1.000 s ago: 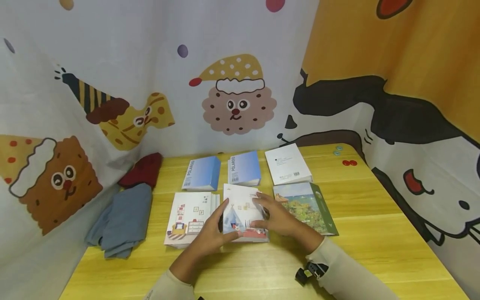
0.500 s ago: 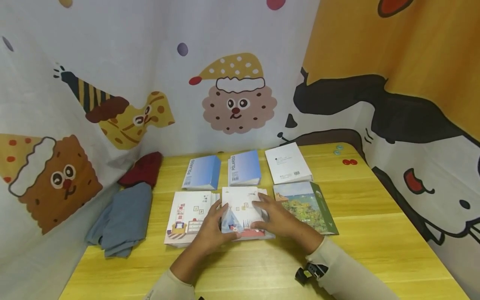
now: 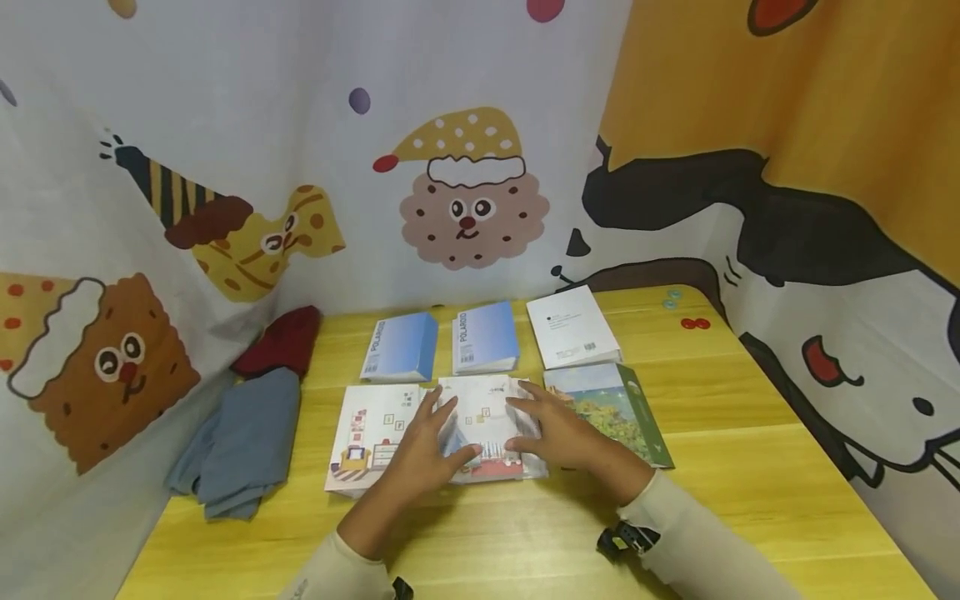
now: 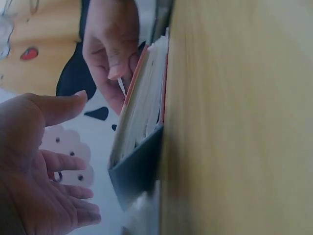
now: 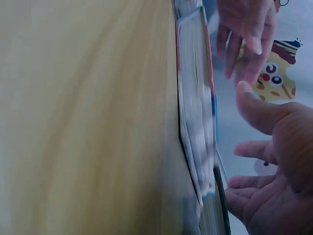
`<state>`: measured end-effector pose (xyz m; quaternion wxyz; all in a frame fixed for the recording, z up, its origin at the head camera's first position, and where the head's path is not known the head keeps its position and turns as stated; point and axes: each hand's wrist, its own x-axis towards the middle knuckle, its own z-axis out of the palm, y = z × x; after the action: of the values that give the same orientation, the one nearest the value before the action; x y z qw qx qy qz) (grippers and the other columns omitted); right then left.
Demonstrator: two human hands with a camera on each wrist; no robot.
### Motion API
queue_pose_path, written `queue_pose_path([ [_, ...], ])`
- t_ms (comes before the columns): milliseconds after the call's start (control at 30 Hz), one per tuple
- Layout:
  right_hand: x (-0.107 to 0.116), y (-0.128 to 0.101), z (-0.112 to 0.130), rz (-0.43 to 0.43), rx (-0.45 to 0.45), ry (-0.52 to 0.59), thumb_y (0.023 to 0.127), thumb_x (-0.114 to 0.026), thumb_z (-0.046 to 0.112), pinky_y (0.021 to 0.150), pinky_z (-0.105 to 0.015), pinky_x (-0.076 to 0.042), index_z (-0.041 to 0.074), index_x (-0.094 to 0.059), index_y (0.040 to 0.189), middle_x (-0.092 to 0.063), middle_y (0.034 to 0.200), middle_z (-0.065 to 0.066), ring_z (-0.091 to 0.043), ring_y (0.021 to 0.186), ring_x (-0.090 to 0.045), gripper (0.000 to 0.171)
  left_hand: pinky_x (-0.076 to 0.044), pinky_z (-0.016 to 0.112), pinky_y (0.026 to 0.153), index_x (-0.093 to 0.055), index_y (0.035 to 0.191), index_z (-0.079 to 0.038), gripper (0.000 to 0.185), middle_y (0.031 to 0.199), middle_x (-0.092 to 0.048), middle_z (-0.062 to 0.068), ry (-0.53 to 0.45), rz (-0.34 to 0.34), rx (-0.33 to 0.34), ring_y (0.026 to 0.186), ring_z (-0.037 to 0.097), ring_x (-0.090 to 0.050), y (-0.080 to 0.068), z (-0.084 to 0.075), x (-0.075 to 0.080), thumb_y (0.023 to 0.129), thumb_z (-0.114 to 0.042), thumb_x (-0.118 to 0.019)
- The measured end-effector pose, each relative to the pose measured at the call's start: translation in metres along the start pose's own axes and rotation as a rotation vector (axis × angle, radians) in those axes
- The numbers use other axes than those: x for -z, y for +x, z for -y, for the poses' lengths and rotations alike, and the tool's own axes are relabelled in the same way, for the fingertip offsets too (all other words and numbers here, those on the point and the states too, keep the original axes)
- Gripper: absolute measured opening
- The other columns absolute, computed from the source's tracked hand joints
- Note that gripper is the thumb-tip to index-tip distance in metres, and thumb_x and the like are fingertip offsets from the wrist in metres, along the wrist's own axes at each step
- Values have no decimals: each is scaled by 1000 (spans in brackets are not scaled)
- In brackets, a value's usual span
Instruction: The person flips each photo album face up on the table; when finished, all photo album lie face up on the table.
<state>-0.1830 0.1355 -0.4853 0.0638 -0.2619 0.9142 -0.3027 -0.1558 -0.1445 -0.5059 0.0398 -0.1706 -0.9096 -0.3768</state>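
The middle book (image 3: 483, 412) is lying on the table (image 3: 517, 542) in the near row, its pale cover showing small frames and a red patch along the near edge. The left hand (image 3: 416, 454) and the right hand (image 3: 566, 437) are hovering about its two sides, fingers spread wide and holding nothing; whether any fingertip is touching the cover, the head view is not settling. The left wrist view is showing what the head view hides: a dark spine (image 4: 137, 169) on that side, with the left hand's fingers standing clear of it. The right wrist view is showing white pages (image 5: 193, 73) sitting between the red-edged covers. Just beside the middle book, a furniture-print book (image 3: 360, 437) is lying to the left and a green-spined landscape book (image 3: 611, 408) to the right. Behind them, two blue POLAROID books (image 3: 483, 337) and a white barcoded book (image 3: 573, 325) are forming the far row. Farther left, a folded grey cloth (image 3: 247, 442) is resting near a dark red cloth (image 3: 285, 342), and a cartoon-printed curtain (image 3: 300, 108) is hanging behind everything.
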Motion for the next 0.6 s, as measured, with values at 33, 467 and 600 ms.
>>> queue_pose_path([
  [33,2,-1,-1,-9,5,2,99,-81,43,120,-76,-42,8,-56,160,-30,178,-26,-53,161,-36,75,-41,75,120,-53,161,-4,90,177,-31,27,10,12,3,159,56,-35,1,-7,2,93,-52,-85],
  [467,36,-23,-43,-214,58,26,97,-85,26,111,-74,-50,2,-56,158,-39,172,-28,-55,151,-48,71,-41,67,126,-45,167,-8,87,181,-24,22,17,188,-32,168,45,-24,16,-81,-21,98,-46,-81],
  [600,49,-29,-60,-242,33,23,98,-84,24,114,-79,-44,0,-54,159,-39,171,-29,-58,156,-39,71,-43,65,125,-41,170,-12,86,183,-20,17,35,240,-25,170,40,-22,19,-95,-32,100,-48,-78],
])
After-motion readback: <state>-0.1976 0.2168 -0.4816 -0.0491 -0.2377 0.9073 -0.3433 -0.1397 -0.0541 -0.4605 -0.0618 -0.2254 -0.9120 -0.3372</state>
